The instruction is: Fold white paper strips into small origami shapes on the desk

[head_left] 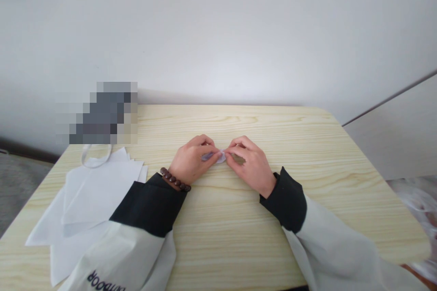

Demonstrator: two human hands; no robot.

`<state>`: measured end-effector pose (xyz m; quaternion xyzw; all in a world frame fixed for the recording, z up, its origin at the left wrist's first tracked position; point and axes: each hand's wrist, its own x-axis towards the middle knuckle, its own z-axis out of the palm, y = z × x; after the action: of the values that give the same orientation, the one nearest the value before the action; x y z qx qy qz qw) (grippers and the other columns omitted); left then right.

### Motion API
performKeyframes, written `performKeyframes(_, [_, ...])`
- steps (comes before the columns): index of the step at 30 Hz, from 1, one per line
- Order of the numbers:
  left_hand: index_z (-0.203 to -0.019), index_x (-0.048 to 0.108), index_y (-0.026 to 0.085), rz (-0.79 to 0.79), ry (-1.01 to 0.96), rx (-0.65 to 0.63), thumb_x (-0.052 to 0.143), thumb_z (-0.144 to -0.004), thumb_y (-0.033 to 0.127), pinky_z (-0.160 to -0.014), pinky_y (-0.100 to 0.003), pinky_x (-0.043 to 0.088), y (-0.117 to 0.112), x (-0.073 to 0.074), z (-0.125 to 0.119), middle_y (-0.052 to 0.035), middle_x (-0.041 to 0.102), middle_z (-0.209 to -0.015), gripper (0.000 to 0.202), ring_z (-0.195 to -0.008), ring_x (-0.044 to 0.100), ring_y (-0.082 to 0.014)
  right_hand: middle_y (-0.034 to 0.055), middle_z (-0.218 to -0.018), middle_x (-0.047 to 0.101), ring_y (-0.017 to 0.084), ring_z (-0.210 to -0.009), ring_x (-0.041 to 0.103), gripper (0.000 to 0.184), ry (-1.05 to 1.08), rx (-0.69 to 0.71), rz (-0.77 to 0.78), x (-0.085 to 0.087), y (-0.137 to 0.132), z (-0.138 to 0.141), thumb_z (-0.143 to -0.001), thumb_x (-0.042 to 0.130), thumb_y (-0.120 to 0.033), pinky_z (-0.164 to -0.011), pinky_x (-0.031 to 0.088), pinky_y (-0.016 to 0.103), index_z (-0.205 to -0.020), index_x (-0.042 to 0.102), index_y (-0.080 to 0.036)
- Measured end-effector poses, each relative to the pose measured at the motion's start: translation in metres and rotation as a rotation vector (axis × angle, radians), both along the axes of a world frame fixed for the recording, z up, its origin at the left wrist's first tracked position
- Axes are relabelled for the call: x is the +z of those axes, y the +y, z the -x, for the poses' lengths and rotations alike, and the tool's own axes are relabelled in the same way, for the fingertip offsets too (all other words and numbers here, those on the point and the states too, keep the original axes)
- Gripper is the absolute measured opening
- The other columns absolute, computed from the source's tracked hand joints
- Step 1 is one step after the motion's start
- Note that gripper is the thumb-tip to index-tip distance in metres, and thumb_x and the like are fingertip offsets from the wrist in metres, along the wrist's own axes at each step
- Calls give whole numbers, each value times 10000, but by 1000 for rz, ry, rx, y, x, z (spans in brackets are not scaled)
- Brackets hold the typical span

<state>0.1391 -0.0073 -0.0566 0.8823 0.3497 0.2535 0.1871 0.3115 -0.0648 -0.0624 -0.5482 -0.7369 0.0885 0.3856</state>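
Both my hands meet over the middle of the table, pinching a small piece of folded white paper. My left hand grips its left side between thumb and fingers; a dark beaded bracelet circles that wrist. From the right, my right hand pinches the paper's other side with thumb and forefinger. Much of the paper is hidden behind the fingertips, so its exact shape cannot be made out.
Loose white paper sheets overlap at the left of the wooden table. A white tape roll or ring rests at their top, beside a pixelated dark object. A pale wall stands behind. Clear plastic lies beyond the right edge.
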Motion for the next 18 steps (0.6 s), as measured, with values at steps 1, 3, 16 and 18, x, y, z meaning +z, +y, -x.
performKeyframes(1, [-789,704,196,-1,1,4,535,-840,310,-703,-276,461,0,0,0,-46,602,-865,209,-811,569,-164,40,-885,609,137,-726,581,143,-19,-4,-9,0,0,0,-828,541,-178,-741,470,304,-791,677,-205])
performKeyframes(3, [-784,701,195,-6,3,12,537,-838,308,-705,-273,461,0,0,0,-44,604,-860,207,-811,571,-163,33,-891,617,132,-717,578,148,-66,-15,-32,0,-1,0,-824,547,-175,-739,457,305,-776,683,-209])
performKeyframes(16, [-764,698,186,-7,-25,41,556,-829,303,-710,-279,462,0,-2,-2,-39,617,-828,195,-795,582,-163,19,-918,648,129,-707,568,156,-202,-18,-110,1,-1,0,-809,565,-171,-751,418,323,-755,703,-222])
performKeyframes(18, [-767,699,184,-3,-27,43,558,-829,304,-705,-279,461,0,-2,-2,-39,617,-830,194,-793,582,-163,21,-927,649,129,-714,572,154,-182,-18,-101,1,-1,1,-813,564,-181,-761,417,325,-764,704,-221])
